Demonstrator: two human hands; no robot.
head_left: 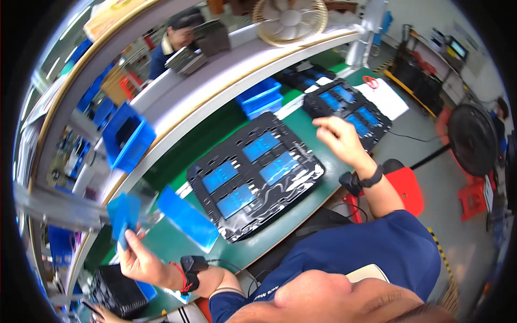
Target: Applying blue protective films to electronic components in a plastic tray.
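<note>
My left hand [138, 257] pinches blue film [124, 211]; my right hand [342, 141] hovers half-curled near two black trays [251, 171] on the worktop [164, 237].

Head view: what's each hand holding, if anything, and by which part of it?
Left hand: blue film, pinched at its lower end between thumb and fingers. Right hand: nothing visible in it.
</note>
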